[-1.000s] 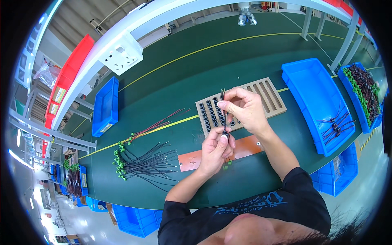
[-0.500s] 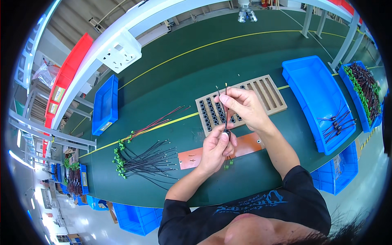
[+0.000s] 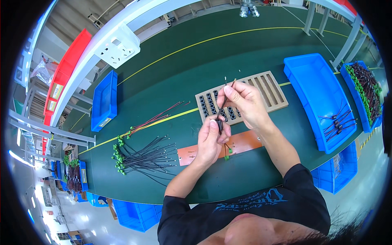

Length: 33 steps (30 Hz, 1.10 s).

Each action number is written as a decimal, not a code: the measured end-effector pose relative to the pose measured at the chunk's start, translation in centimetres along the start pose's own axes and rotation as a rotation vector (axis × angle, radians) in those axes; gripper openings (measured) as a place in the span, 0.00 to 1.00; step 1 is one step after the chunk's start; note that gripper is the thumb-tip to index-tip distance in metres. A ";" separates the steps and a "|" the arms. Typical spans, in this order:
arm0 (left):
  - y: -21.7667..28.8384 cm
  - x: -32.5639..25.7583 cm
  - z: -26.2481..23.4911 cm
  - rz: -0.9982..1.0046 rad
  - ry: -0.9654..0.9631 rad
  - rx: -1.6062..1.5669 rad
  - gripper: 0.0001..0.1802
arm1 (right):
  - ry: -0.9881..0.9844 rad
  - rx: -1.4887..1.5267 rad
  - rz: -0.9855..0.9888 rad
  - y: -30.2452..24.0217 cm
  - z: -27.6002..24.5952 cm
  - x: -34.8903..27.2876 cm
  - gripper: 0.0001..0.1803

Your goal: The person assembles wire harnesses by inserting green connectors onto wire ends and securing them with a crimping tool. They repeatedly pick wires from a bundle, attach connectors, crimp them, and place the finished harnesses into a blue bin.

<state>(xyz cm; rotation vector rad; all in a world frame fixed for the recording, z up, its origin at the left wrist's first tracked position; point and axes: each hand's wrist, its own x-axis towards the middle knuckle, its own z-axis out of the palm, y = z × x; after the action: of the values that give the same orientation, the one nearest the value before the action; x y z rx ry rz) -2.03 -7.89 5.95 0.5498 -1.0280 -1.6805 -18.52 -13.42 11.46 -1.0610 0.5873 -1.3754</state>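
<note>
In my left hand [image 3: 209, 143], thumb and fingers pinch a small black cylindrical part [image 3: 220, 126]. Dark wires [image 3: 221, 109] run up out of it to my right hand [image 3: 248, 105], whose thumb and fingertips close on them just below their bare ends. Two green connectors [image 3: 228, 154] hang on wires below my left hand, over an orange strip [image 3: 247, 141] that lies on the table. Behind my hands lies a light-brown slotted tray [image 3: 281, 105]; round black parts [image 3: 207, 108] stand in rows in its left slots, partly hidden by my right hand.
Black wires [image 3: 149, 157] with green connectors lie fanned out at left, with a few red wires [image 3: 157, 117] behind them. One blue bin [image 3: 104, 102] stands far left. A larger blue bin [image 3: 314, 87] at right holds several wired black parts; beyond it, another bin [image 3: 359, 98] is full of wires.
The black part has tilted in my left hand, and the wires now slant between my hands instead of running nearly straight up. Their tips have shifted slightly to the right.
</note>
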 end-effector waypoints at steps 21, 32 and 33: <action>0.0 -0.5 0.5 -0.176 -0.110 0.120 0.19 | -0.039 0.034 0.005 1.2 0.7 0.1 0.11; -2.2 -1.7 0.7 -0.223 -0.104 -0.053 0.23 | 0.022 0.140 0.009 1.1 1.1 -1.0 0.12; -2.0 -1.8 0.6 -0.230 -0.086 -0.024 0.24 | 0.019 0.114 0.047 0.9 1.5 -1.1 0.12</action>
<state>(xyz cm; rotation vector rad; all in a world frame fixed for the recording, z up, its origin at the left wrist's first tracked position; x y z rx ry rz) -2.93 -5.79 4.41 0.6029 -1.0358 -1.9310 -16.99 -12.06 11.11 -0.9388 0.5379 -1.3630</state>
